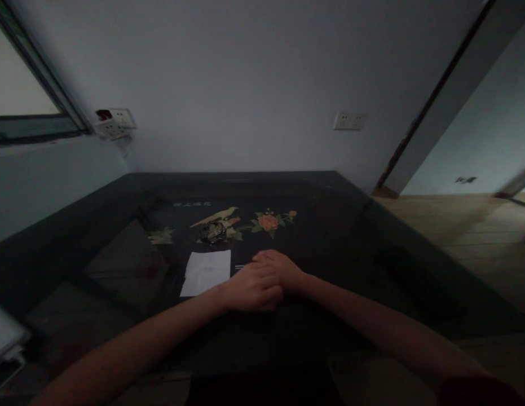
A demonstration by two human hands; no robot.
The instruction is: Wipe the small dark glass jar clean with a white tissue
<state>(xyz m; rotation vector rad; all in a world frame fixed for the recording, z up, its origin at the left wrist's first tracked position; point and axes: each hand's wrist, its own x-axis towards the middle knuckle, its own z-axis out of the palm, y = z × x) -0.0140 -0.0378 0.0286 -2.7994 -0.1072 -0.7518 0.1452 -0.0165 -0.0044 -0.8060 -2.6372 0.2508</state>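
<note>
My left hand and my right hand rest clasped together over the front part of a dark, glossy table. The fingers of my left hand are curled, and it partly covers my right hand, whose fingers are bent in against it. No object shows between them, though the inside of the clasp is hidden. Just left of my hands lies a white sheet of paper with a ragged left edge and faint marks. Behind the paper sits a small, dark see-through glass dish, perhaps an ashtray.
A printed bird and an orange flower decorate the tabletop. A long dark shape lies toward the right. Part of a white object juts in at left. The wall behind carries sockets and a plugged-in adapter.
</note>
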